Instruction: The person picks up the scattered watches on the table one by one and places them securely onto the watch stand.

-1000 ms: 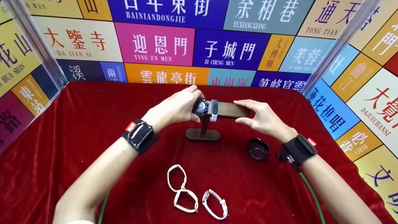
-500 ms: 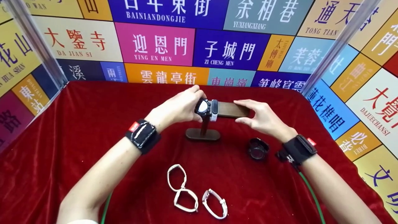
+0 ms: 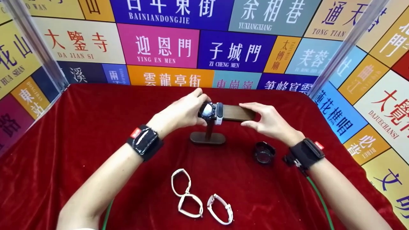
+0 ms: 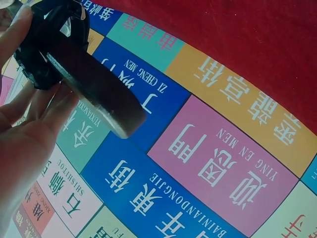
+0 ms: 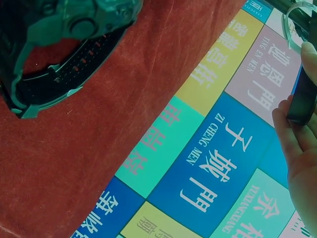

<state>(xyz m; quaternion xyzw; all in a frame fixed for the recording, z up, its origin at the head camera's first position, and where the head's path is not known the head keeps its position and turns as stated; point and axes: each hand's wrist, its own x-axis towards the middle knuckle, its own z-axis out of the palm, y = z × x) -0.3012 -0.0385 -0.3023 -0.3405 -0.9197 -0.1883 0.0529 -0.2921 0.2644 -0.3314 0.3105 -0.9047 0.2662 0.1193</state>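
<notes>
A brown T-shaped watch stand [image 3: 207,138] stands upright on the red cloth. Around the left part of its bar sits a black watch [image 3: 207,110], pinched between the thumb and fingers of my left hand [image 3: 183,110]. Close to its right, a fitness band with a white strap [image 3: 219,113] also encircles the bar. My right hand [image 3: 271,119] grips the bar's right end between thumb and fingers. In the left wrist view, the bar's rounded left end [image 4: 126,119] pokes out past the black watch. The right wrist view has the bar's other end [image 5: 303,101] resting against my fingers.
Another black watch [image 3: 264,153] lies on the cloth right of the stand, near my right wrist. Closer to me lie a cream looped band or watch [image 3: 188,195] and a white-strapped watch [image 3: 220,209]. A patterned sign wall [image 3: 159,48] rises behind the table.
The left hand has shifted the black watch slightly right along the bar toward the white-strapped band, then a little back left. My right hand stays on the bar's end.
</notes>
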